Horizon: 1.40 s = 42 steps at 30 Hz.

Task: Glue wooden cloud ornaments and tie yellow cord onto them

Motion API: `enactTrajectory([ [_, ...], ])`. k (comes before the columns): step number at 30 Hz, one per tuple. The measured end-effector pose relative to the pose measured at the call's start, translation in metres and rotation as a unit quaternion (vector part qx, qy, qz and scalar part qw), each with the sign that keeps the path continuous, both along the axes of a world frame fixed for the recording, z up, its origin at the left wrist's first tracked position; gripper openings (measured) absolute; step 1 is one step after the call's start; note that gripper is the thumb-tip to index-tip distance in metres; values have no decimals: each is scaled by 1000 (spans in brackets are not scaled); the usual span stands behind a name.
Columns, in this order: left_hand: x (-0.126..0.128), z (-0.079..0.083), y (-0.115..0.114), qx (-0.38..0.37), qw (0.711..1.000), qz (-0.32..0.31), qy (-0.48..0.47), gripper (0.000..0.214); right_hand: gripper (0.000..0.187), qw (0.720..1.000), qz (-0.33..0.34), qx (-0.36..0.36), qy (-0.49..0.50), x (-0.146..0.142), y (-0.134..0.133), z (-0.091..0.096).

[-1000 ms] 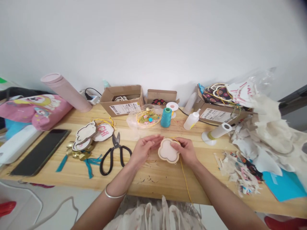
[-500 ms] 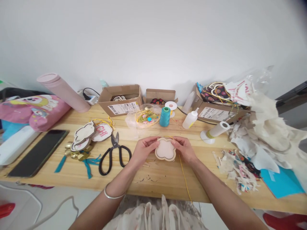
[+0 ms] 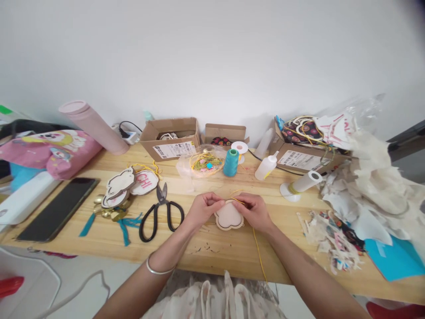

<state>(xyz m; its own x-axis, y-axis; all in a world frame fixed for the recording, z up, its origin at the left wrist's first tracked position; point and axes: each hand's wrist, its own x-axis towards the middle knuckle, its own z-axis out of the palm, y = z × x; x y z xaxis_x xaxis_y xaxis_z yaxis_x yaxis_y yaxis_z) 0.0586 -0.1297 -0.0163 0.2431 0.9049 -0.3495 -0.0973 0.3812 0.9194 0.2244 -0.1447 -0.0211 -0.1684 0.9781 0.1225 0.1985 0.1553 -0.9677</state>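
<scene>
A cloud-shaped wooden frame with a pale pink middle [image 3: 228, 216] lies between my hands over the wooden table [image 3: 212, 248]. My left hand [image 3: 203, 208] pinches its upper left edge with curled fingers. My right hand [image 3: 254, 212] grips its right side and pinches a yellow cord [image 3: 258, 251], which runs from the frame's top down over the table's front edge. Black scissors [image 3: 160, 213] lie just left of my left hand.
Finished cloud tags with teal tassels [image 3: 122, 188] and a black phone [image 3: 58, 208] lie at left. Behind are cardboard boxes [image 3: 170, 138], a teal thread spool [image 3: 230, 162], a glue bottle [image 3: 265, 166] and a white spool [image 3: 300, 184]. Fabric scraps [image 3: 332, 239] pile at right.
The frame has come down from a raised, tilted hold to lie lower and flatter near the table. Both hands closed in on its top edge with the yellow cord.
</scene>
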Motion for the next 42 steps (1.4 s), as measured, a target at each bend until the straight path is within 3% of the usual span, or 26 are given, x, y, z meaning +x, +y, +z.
enactTrajectory([
  [2, 0, 1, -1, -1, 1000, -10, 4, 24, 24, 1000, 0, -4, 4, -2, 0, 1],
  [8, 1, 1, -2, -8, 1000, 6, -25, 23, 39, 986, -48, -124, 105, -1, 2, -6],
  [11, 0, -1, -1, -16, 999, 17, -38, 21, 46, 982, -53, -133, 126, 2, 3, -8],
  [23, 0, 8, -4, 69, 997, 34, -22, 26, 29, 998, 28, 56, -4, 6, 0, 6],
  [30, 0, 5, -3, 73, 997, 13, 5, 22, 31, 994, 55, 90, -26, 2, -2, 9],
  [38, 4, 4, -3, 31, 998, 25, -43, 26, 30, 994, 8, -78, 70, -2, -2, 1],
  [42, 2, 1, -2, -5, 998, 13, -66, 27, 29, 991, 1, -101, 94, -2, -1, -3],
])
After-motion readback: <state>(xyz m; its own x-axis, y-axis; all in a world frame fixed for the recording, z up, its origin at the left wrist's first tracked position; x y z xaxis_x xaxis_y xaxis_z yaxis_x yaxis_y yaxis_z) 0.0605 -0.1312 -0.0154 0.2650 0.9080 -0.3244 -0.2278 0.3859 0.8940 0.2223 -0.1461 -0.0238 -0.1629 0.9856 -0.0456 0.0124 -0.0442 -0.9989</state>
